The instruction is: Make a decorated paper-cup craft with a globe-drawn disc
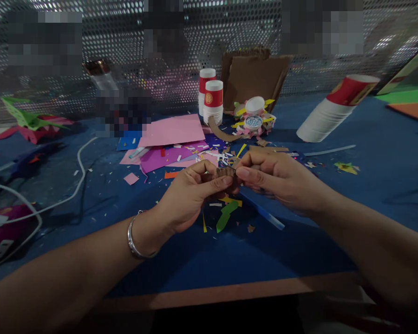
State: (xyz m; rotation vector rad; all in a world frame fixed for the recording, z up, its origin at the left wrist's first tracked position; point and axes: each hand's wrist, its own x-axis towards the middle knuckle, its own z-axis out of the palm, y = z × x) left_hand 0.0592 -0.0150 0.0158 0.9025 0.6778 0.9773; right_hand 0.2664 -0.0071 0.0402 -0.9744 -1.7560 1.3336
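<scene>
Brown ridged piece (226,172), which looks like cardboard, is up between the two hands, over the desk (174,273). The left hand (191,192) pinches it with the thumb on top and the fingers behind. The right hand (278,178) pinches its other end with the thumb and a finger. Both hands are close together, and a shiny silver bracelet (132,241) is on the left wrist. Just under the right hand, a see-through blue stick (264,213) lies at a slant. A green bit of paper (226,216) is below the gap between the hands, on the person's side, with a thin yellow strip (205,222) beside it. Past the left hand lie a big pink sheet (174,130) and a purple sheet (170,157), with the pink one partly on top of the purple. Straight past the hands stand two stacks of red and white cups (214,99), one behind the other, and a bent brown strip (226,135) sits by the front one. A toy made of paper bits (254,119) is past the right hand, with brown board (256,81) standing up behind it. Far past the right hand is one more stack of cups (337,111). Well to the left of the left hand, a white cord (80,157) curls on the desk.
</scene>
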